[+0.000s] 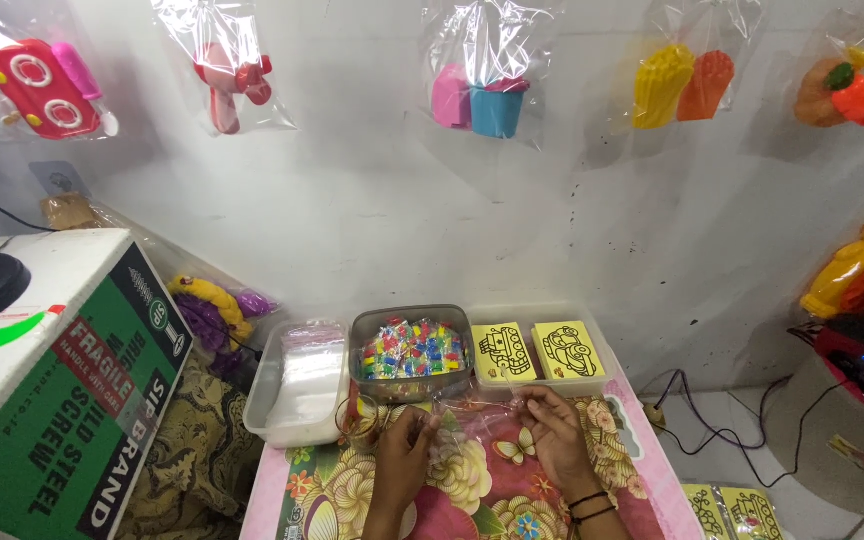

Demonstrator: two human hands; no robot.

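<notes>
Head cam, only view I've got. Both hands low centre on the table, which has a pink floral cloth. Left hand and right hand each pinch one end of a clear plastic bag, fingers closed on it, thumb against forefinger. Bag lies stretched between them, long axis running left-right, roughly level w/ the table edge farther from me. It's see-thru and small, so whether anything's inside I can't tell, prob. empty. Right hand sits a bit farther forward and nearer the trays; left is nearer me.

Just beyond the bag: grey tub of coloured bits dead ahead of the left hand, tray of yellow cards w/ line-drawn vehicles ahead of the right, and a tray of clear sleeves off to the left. All three line up along the wall side.

Room: white wall w/ bagged plastic toys hung in a row, green-and-white carton at left, cables and more yellow cards on the floor at right.
</notes>
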